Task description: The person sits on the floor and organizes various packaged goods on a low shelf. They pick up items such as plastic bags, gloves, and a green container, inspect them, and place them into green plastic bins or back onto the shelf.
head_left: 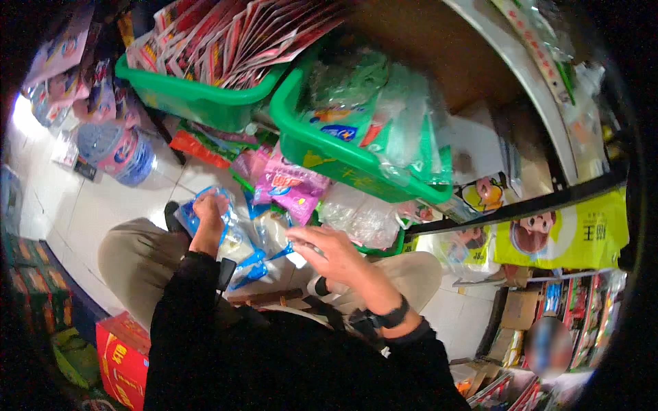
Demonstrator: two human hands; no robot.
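My left hand (211, 214) is closed on the upper part of a blue-edged plastic bag (236, 240) with pale contents, down between my knees. To its right, my right hand (332, 252) is held with the fingers stretched out toward the left. It is beside a second blue-and-clear bag (273, 229), and I cannot tell whether they touch. A small white piece (297, 259) shows just under its fingers. Beyond the hands lies a pink-purple packet (293, 188), next to a pile of clear plastic bags (360, 214).
Two green baskets stand ahead: one (199, 98) full of red-and-white packets, another (336, 166) with clear bags. A pack of water bottles (123, 154) is on the tiled floor at left. A red box (123, 359) sits lower left; a yellow-green bag (562, 229) lies right.
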